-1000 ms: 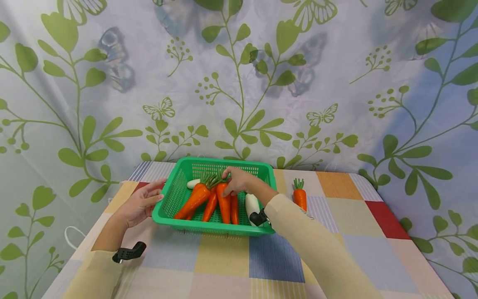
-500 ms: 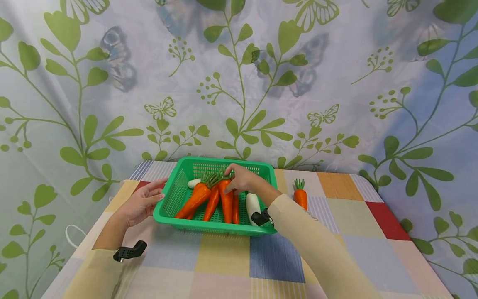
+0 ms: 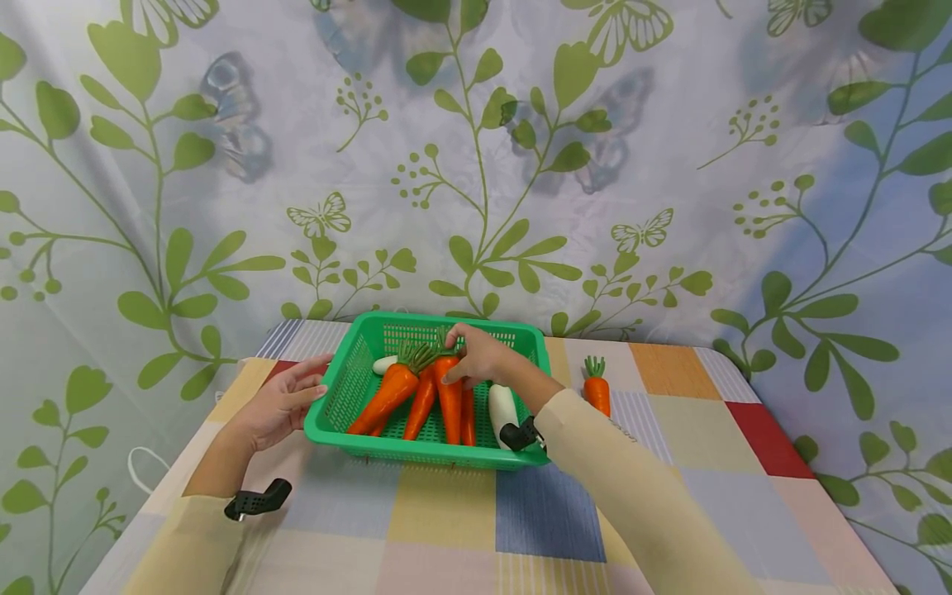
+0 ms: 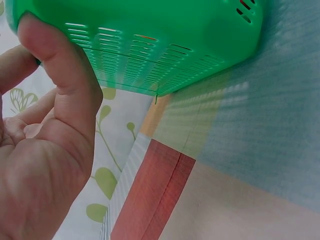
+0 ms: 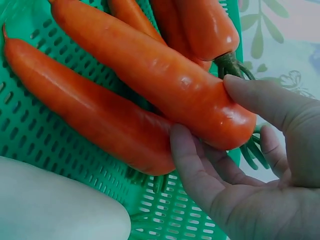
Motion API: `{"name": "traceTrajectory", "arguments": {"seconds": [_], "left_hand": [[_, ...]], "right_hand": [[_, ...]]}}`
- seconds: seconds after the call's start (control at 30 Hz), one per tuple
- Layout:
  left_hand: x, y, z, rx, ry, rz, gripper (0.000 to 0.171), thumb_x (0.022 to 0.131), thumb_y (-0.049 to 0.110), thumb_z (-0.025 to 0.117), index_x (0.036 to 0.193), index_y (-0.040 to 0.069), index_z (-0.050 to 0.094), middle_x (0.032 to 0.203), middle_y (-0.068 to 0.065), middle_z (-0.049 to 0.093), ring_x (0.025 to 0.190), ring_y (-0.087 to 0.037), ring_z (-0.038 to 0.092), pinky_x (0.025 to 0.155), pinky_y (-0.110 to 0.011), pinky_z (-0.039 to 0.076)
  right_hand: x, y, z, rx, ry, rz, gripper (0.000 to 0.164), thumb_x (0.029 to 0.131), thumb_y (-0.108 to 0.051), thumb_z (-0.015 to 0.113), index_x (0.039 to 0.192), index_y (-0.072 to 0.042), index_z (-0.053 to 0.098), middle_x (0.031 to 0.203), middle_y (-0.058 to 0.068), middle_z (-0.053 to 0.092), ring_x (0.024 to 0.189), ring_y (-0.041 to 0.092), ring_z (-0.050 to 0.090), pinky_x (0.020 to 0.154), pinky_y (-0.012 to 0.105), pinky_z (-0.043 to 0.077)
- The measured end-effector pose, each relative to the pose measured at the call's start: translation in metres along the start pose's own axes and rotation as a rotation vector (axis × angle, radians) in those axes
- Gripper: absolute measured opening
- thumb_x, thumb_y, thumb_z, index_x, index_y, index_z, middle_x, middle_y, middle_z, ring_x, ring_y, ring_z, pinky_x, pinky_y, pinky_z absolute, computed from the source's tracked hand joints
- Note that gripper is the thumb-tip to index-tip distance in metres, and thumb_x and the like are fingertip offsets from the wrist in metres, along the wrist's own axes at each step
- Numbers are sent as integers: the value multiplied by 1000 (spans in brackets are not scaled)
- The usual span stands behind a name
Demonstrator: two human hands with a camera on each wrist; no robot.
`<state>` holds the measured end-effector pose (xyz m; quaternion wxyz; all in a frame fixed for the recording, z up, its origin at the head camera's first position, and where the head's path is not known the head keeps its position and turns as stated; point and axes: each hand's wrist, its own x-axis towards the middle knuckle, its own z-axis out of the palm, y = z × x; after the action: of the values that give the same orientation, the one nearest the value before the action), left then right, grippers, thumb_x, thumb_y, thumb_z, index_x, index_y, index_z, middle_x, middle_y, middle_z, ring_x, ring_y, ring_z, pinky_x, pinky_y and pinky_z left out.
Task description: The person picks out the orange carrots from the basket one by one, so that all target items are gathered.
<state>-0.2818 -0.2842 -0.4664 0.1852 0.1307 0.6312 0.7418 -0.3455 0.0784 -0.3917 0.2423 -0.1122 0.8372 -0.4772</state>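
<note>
In the green basket [image 3: 424, 452], the right hand [image 3: 479, 357] pinches a carrot [image 3: 450, 405] near its leafy end, thumb and fingers on opposite sides; other carrots [image 3: 383, 402] lie to its left and right, and a white radish [image 3: 503, 407] farther right. The left hand [image 3: 277, 406], loosely spread, touches the basket's left rim. A separate carrot [image 3: 597, 393] lies on the table [image 3: 446, 504].

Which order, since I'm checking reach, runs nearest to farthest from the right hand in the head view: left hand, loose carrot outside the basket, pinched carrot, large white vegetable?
1. Pinched carrot: in the right hand.
2. Large white vegetable: in the basket, right side.
3. Loose carrot: on the table, farther right.
4. Left hand: at the basket's left.
</note>
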Motion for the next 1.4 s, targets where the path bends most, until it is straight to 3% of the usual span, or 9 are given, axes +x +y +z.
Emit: {"name": "traceTrajectory", "arguments": {"seconds": [0.2, 0.5, 0.83, 1.4], "left_hand": [[0, 0, 1, -3, -6, 10, 66, 107, 7, 50, 163, 5, 14, 112, -2, 69, 103, -22, 76, 84, -43, 63], [0, 0, 0, -7, -1, 5, 66, 107, 6, 49, 163, 6, 14, 112, -1, 70, 102, -20, 77, 84, -43, 63], [-1, -1, 1, -3, -13, 19, 65, 107, 7, 50, 163, 5, 15, 111, 0, 69, 101, -18, 76, 84, -41, 63], [0, -1, 1, 4, 6, -2, 67, 107, 9, 50, 164, 7, 14, 113, 1, 70, 101, -19, 77, 84, -41, 62]], "right_hand": [[2, 2, -5, -13, 44, -27, 50, 82, 6, 81, 121, -11, 54, 103, 14, 59, 82, 29, 67, 77, 48, 64], [2, 6, -14, 83, 51, -17, 42, 84, 6, 79, 119, -10, 62, 118, 18, 66, 101, 31, 70, 83, 48, 64], [-1, 9, -20, 144, 69, 1, 40, 85, 3, 79, 120, -12, 67, 127, 18, 61, 100, 31, 71, 92, 53, 61], [-13, 6, -28, 189, 47, 8, 41, 87, 2, 78, 123, -12, 64, 125, 17, 62, 101, 31, 72, 98, 59, 57]]}}
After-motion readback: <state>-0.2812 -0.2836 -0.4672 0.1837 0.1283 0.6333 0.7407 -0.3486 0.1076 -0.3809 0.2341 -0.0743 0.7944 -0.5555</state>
